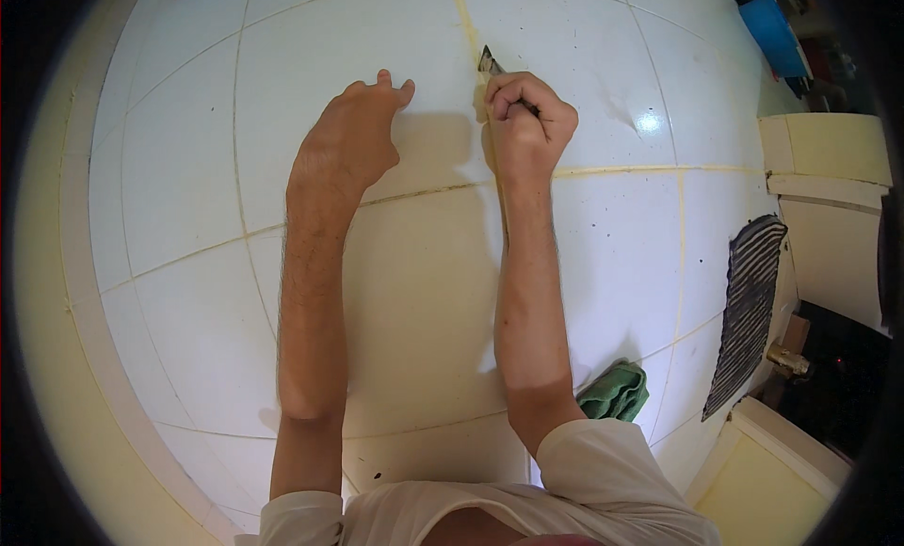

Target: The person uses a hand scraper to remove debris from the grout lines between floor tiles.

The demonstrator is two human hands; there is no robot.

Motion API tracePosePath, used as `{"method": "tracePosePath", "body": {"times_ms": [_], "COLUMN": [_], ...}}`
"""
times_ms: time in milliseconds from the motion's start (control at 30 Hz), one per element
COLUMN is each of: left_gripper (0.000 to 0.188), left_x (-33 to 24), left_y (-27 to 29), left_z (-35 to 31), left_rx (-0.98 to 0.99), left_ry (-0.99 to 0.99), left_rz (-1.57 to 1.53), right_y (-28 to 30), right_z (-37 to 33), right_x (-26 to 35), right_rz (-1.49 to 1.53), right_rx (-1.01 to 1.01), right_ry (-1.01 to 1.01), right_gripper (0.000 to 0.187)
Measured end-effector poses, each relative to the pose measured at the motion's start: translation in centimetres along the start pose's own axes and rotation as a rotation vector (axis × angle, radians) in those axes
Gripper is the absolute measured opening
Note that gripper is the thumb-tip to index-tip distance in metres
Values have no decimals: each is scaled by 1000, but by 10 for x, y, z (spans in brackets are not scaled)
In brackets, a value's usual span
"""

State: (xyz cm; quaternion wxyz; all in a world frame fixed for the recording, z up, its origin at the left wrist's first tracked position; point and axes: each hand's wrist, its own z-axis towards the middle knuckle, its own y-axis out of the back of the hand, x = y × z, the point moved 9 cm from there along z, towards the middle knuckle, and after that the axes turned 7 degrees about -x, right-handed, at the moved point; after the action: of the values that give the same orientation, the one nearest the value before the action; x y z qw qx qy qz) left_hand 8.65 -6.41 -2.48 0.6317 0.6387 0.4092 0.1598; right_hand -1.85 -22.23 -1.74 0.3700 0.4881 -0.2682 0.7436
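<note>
My right hand [532, 120] is closed in a fist around a small knife-like tool [488, 62]. Its dark, pointed tip sticks out past the fingers and lies at a yellow grout line [464, 17] between white floor tiles [584, 75]; most of the handle is hidden in the fist. To the left, my left hand [350, 136] hovers over or rests on a tile, back upward, which of the two I cannot tell. Nothing shows in it, and its visible fingers are apart.
A crumpled green cloth [614, 393] lies beside my right elbow. Farther right are a black ribbed mat [749, 306], a brass fitting [789, 361] and cream-tiled blocks [829, 149]. A blue container [774, 33] stands at the far right. A pale wall base [80, 264] borders the left side.
</note>
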Motion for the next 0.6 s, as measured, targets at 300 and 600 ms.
{"method": "tracePosePath", "body": {"times_ms": [300,600], "left_gripper": [88,88], "left_x": [5,-1], "left_y": [10,3], "left_z": [-3,-1], "left_rx": [30,73], "left_ry": [26,51], "left_rz": [28,27], "right_y": [-5,-1], "right_z": [1,-1], "right_x": [-2,-3], "right_rz": [162,81], "right_rx": [-30,-4], "right_ry": [-61,-14], "right_gripper": [20,20]}}
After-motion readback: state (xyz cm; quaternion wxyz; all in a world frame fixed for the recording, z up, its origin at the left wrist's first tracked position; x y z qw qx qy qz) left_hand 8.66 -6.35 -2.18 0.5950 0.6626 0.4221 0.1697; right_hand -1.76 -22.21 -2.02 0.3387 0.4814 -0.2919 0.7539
